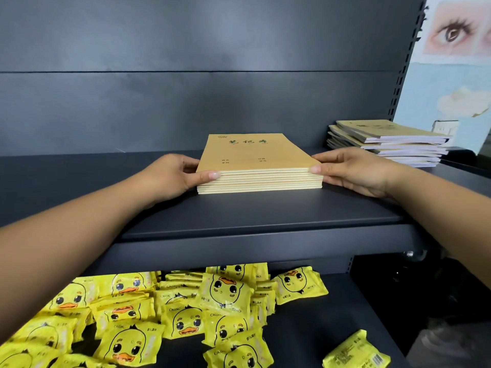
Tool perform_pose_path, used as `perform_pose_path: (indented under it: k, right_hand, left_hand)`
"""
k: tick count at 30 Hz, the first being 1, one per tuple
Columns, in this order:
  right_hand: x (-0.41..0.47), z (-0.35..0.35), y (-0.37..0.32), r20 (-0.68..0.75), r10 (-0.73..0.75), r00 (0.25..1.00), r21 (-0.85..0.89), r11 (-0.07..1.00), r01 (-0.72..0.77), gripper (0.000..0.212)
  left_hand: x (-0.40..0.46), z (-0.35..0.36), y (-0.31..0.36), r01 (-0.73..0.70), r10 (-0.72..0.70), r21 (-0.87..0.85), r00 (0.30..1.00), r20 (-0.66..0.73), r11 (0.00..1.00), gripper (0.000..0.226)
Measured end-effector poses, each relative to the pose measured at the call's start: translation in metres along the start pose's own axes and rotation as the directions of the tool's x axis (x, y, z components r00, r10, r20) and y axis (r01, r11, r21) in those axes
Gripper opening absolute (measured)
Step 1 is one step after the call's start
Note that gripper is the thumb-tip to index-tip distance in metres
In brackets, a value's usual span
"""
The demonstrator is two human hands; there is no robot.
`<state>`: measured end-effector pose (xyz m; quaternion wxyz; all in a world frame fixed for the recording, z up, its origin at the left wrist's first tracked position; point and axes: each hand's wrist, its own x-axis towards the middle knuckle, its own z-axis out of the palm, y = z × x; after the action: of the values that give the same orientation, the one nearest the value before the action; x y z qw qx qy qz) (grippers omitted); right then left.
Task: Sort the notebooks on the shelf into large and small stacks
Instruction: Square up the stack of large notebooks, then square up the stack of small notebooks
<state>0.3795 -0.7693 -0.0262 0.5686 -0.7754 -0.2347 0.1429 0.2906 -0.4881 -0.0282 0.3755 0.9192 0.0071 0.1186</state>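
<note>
Two stacks of tan notebooks sit on the dark shelf (265, 208). We see the squared stack (259, 162) at the middle, held from both sides: our left hand (170, 176) clasps its left edge, thumb curled across the near corner, and our right hand (353, 170) clasps the right edge the same way. The other, looser stack (388, 142) lies well apart at the far right, against the back panel. On the lower shelf (305, 335) lie yellow duck-print packets (183, 309).
</note>
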Motion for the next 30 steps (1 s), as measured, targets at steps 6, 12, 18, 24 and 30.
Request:
perform_pose_path:
  k: [6,12,18,24,30]
  right_hand:
    - [-0.005,0.002,0.001,0.059,-0.036,0.998,-0.152,0.987,0.044,0.054]
    - [-0.010,0.008,-0.004,0.014,-0.074,0.997,-0.341,0.937,0.075,0.042]
    - [-0.012,0.011,-0.003,-0.036,-0.126,0.991,-0.388,0.916,0.103,0.040]
    - [-0.043,-0.019,0.004,-0.142,-0.184,0.973,-0.637,0.769,0.053,0.045]
    - [-0.092,-0.099,0.018,-0.240,-0.257,0.936,-0.740,0.672,-0.005,0.031]
  left_hand:
    - [-0.001,0.000,-0.001,-0.034,0.031,0.070,0.998,0.046,0.997,0.043]
    - [0.002,0.000,-0.003,-0.062,0.059,0.131,0.998,0.028,0.989,0.045]
    - [-0.007,0.000,0.005,-0.032,0.028,0.156,0.999,0.030,0.987,0.034]
    - [-0.038,0.018,0.054,-0.141,0.191,0.251,0.964,-0.185,0.958,0.049]
    - [-0.043,0.098,0.120,-0.223,0.249,0.329,0.968,-0.038,0.918,0.044]
